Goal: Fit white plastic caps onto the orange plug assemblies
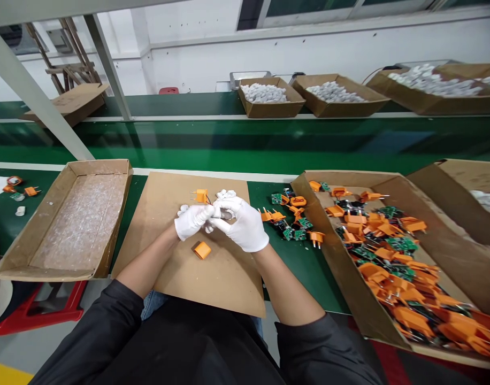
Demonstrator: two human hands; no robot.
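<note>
My white-gloved left hand (194, 220) is closed, with an orange two-pin plug (200, 196) showing just above its fingers, pins to the left. Dark wire runs from the plug toward my fingertips. Against it, my white-gloved right hand (245, 223) has its fingers bent and pinched; what lies between them is mostly hidden. Small white pieces (226, 194) lie just beyond my fingers, and others (183, 210) sit to the left. An orange plug casing (202, 249) rests on the cardboard sheet (216, 283), nearer to me.
At right stands a cardboard box (329, 278) of orange plugs with green circuit boards; several more (297, 219) lie beside it. A shallow cardboard tray (122, 214) is at left. Boxes of white parts (269, 109) line the far ledge. A red stool (60, 310) stands lower left.
</note>
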